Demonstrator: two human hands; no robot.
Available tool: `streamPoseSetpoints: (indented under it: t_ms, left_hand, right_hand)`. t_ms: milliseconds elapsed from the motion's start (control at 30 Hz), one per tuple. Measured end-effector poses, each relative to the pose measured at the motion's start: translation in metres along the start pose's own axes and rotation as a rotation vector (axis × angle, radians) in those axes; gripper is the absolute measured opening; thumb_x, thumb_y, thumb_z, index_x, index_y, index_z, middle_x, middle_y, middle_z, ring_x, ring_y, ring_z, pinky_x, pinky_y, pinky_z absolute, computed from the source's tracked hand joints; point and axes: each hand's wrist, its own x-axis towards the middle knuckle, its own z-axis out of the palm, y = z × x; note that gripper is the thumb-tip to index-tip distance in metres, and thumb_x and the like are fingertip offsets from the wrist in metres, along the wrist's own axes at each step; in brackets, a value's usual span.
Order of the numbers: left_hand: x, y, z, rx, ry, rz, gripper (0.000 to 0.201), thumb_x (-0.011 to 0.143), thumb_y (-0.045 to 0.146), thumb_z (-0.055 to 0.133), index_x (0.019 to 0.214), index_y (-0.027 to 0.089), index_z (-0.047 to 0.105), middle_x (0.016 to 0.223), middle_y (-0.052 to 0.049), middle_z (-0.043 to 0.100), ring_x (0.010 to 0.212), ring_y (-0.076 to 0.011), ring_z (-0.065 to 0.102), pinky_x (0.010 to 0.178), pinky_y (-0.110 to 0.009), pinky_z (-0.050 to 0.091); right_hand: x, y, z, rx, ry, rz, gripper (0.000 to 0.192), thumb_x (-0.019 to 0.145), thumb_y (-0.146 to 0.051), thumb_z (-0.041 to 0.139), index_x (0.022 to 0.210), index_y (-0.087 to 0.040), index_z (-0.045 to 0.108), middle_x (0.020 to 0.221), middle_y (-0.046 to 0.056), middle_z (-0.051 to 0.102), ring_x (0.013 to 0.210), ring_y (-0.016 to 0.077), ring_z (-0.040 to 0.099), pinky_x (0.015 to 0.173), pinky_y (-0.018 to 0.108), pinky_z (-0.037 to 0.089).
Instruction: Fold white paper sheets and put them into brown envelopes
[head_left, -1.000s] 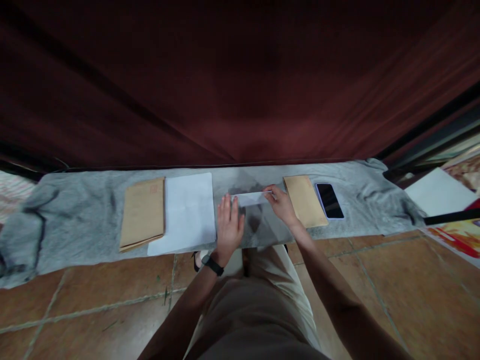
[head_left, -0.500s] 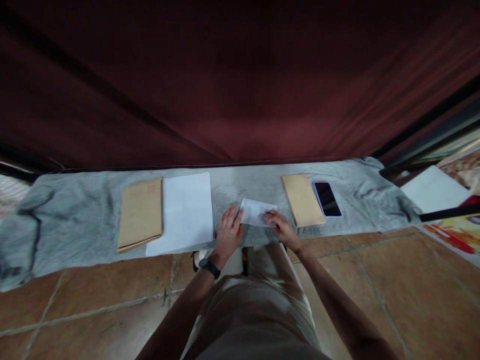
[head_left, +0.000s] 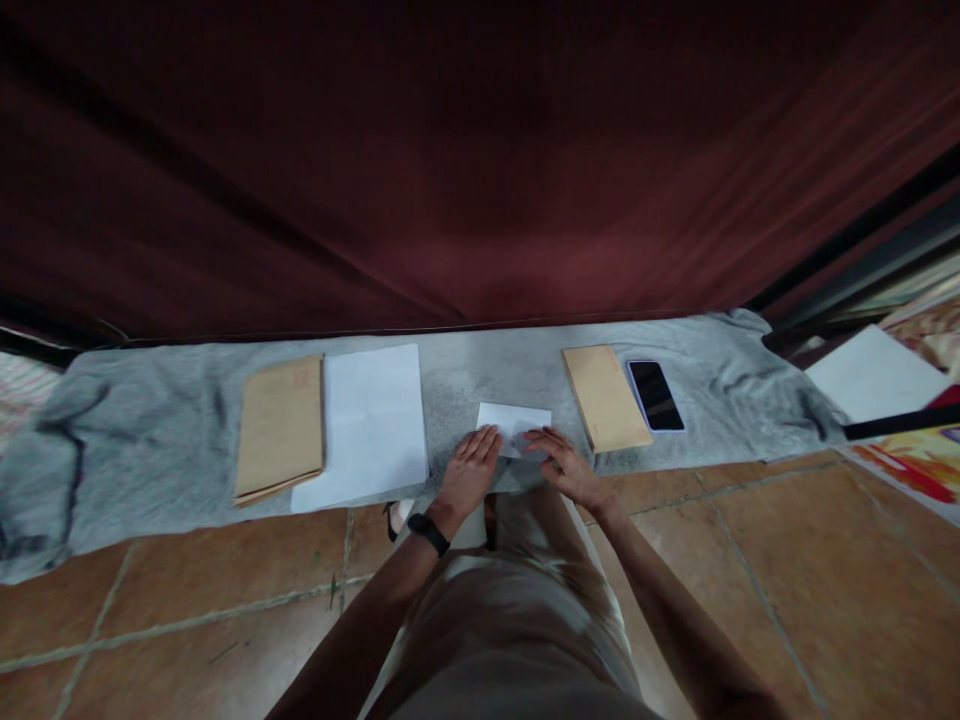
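Observation:
A small folded sheet of white paper point(head_left: 513, 415) lies on the grey cloth near its front edge, between my hands. My left hand point(head_left: 471, 465) rests on its left part with the fingers stretched out and lying flat; a dark watch is on that wrist. From the other side my right hand point(head_left: 567, 465) touches the paper's right part, fingers extended and slightly bent. Neither hand lifts the paper. The lower edge of the sheet is partly hidden by the fingers.
Left of my hands lie a stack of white sheets point(head_left: 375, 420) and brown envelopes point(head_left: 281, 425). To the right are a slimmer brown envelope stack point(head_left: 607, 400) and a phone point(head_left: 655, 396). A dark red curtain point(head_left: 480, 200) hangs behind the grey cloth point(head_left: 172, 420).
My left hand has moved right, from the paper's left edge onto its surface. The sheet has turned slightly and shifted a little. My right hand stays nearly in place.

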Motion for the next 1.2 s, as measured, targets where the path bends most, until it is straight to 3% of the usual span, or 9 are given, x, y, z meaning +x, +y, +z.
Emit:
streamPoseSetpoints:
  t_ms: [133,300,467,900,1200]
  left_hand:
    - [0.006,0.009,-0.006,-0.069,0.014,-0.076,0.046,0.094,0.016,0.046,0.138,0.013,0.059,0.149,-0.012,0.056,0.143,-0.0238,0.048,0.117,-0.041,0.042]
    - [0.033,0.014,-0.002,-0.086,0.034,-0.114,0.054,0.098,0.018,0.038,0.15,0.01,0.045,0.158,-0.013,0.045,0.152,-0.0236,0.034,0.124,-0.045,0.032]
    - [0.043,0.012,0.007,-0.063,-0.024,-0.102,0.056,0.098,0.019,0.036,0.153,0.011,0.041,0.162,-0.011,0.039,0.154,-0.0248,0.027,0.127,-0.049,0.025]
    - [0.03,0.005,0.015,-0.024,0.011,-0.239,0.059,0.102,0.03,0.035,0.156,0.005,0.034,0.164,-0.016,0.033,0.154,-0.026,0.028,0.126,-0.047,0.025]
    - [0.023,0.002,0.012,-0.055,0.049,-0.296,0.058,0.103,0.03,0.033,0.155,0.004,0.035,0.162,-0.019,0.037,0.152,-0.0274,0.032,0.125,-0.049,0.028]
  right_hand:
    - [0.004,-0.008,0.01,-0.115,0.12,0.082,0.039,0.096,-0.018,0.044,0.129,-0.021,0.065,0.136,0.01,0.065,0.133,0.023,0.056,0.118,0.046,0.042]
    - [0.018,-0.019,0.041,-0.425,0.18,0.167,0.049,0.103,-0.025,0.039,0.149,-0.013,0.049,0.154,0.016,0.049,0.146,0.0286,0.042,0.122,0.052,0.032]
    - [0.022,-0.021,0.058,-0.575,0.205,0.19,0.051,0.104,-0.03,0.038,0.153,-0.017,0.045,0.157,0.014,0.047,0.146,0.0317,0.042,0.121,0.057,0.027]
    - [0.007,-0.009,0.047,-0.633,0.264,0.227,0.058,0.106,-0.043,0.038,0.155,-0.012,0.042,0.159,0.02,0.042,0.147,0.0351,0.04,0.12,0.057,0.028]
    - [-0.006,-0.005,0.037,-0.623,0.261,0.214,0.057,0.106,-0.035,0.035,0.158,-0.012,0.035,0.16,0.017,0.04,0.149,0.033,0.038,0.122,0.054,0.027]
